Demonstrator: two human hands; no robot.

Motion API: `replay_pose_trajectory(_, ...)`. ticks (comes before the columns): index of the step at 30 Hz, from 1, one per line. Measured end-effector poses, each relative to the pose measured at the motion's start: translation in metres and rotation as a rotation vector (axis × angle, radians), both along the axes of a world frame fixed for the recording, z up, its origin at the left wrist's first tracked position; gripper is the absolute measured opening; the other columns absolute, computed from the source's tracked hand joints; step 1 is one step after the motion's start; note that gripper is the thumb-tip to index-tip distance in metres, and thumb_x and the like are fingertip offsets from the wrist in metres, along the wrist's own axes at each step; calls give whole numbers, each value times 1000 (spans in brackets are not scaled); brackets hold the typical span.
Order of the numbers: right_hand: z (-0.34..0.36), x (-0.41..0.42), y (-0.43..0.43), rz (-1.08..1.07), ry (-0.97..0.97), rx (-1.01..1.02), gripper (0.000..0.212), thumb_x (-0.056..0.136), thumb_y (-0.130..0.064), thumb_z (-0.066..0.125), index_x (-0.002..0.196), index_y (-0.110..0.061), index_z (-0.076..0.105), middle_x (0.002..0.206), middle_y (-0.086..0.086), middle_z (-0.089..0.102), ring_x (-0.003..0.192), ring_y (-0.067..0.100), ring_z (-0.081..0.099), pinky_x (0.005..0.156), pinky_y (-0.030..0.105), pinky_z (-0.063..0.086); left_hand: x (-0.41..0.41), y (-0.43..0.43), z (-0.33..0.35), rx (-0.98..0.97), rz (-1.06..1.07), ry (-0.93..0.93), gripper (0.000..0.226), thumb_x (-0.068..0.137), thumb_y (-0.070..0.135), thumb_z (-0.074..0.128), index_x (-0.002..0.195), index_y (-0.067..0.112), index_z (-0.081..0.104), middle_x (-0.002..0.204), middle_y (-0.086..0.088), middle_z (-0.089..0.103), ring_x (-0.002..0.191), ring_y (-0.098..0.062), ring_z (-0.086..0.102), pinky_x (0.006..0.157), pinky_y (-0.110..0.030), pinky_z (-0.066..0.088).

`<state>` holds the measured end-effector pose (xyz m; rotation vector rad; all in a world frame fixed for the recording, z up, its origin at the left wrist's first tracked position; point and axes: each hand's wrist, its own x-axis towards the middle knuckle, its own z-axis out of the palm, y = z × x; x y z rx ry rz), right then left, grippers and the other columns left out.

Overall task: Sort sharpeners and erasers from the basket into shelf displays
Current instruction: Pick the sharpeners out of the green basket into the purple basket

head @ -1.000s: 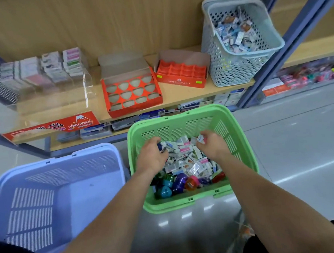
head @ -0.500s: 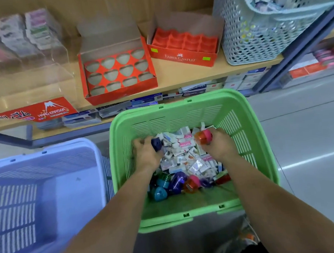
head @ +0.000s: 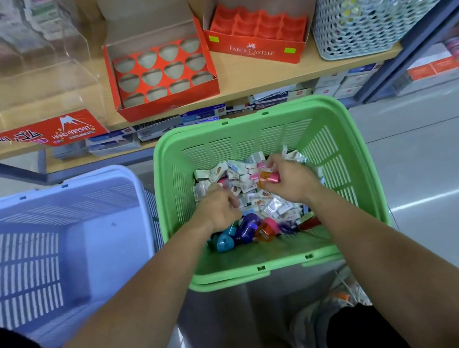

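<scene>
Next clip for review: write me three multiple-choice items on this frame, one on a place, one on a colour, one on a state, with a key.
1. Where is the right hand?
A. in the green basket
B. on the shelf
C. in the blue basket

2. What colour is the sharpener in that hand?
A. teal
B. orange and pink
C. black

3. How are the slots of the red display box?
A. all filled
B. half filled
C. all empty

Key: 1 A, the hand is over the erasers inside its walls; 2 B, orange body with a pink end; 3 C, only bare cardboard shows in the holes.
</scene>
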<state>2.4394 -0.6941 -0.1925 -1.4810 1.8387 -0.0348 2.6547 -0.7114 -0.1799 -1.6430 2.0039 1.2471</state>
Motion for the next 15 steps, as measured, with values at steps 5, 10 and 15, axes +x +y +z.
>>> replay_pose_trajectory(5, -5, 13, 25, 212, -178, 235, 15, 102, -33, 50, 113, -27, 57, 108, -2, 61, 91, 20, 62, 80, 34, 51, -2, 11, -12, 89, -226, -152, 41, 79, 19, 80, 114, 25, 58, 132, 0, 46, 125, -24, 45, 110, -43, 40)
replay_pose_trajectory(10, -15, 17, 32, 402, -108, 306, 10, 98, -39, 53, 101, -30, 50, 106, -1, 54, 93, 20, 59, 86, 39, 52, 1, 10, -15, 46, -430, -180, 56, 76, 17, 83, 122, 26, 52, 120, 4, 50, 108, -18, 50, 98, -34, 46)
replay_pose_trajectory(15, -30, 18, 35, 514, -53, 235, 49, 67, -49, 86, 92, -29, 50, 95, -8, 52, 84, 13, 52, 65, 30, 38, -1, 7, -17, 69, -386, -179, 42, 75, 19, 85, 102, 27, 54, 104, 6, 56, 92, -16, 53, 72, -28, 41)
